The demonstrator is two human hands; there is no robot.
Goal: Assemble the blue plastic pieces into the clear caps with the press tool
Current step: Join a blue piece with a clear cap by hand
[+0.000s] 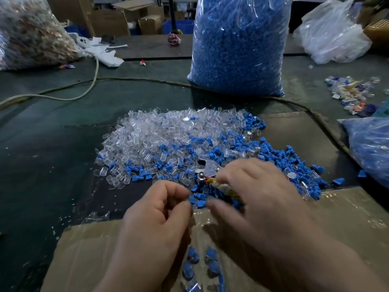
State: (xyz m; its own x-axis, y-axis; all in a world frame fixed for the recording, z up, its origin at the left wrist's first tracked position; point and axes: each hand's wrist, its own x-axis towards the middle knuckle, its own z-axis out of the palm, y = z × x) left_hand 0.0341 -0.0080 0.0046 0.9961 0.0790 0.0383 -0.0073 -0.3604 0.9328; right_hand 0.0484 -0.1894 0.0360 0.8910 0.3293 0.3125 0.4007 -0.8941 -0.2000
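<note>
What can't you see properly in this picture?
Head view:
Whether the left hand holds anything: its curled fingers hide that.
Wrapped handle of the metal press tool: mostly covered by the right hand.
Blue-and-clear plastic pieces below the hands: blurred, cut off by the bottom edge.

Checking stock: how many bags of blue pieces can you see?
2: a tall bag upright behind the loose pile, a second bag at the right edge, partly cropped. More may be hidden.

Dark green table [52, 144]: heap of clear caps [160, 131] mixed with blue pieces [273, 157], tall bag [237, 45] behind, cable [84, 95] across, cardboard [84, 260] at near edge, scrap pile [351, 93] right.
</note>
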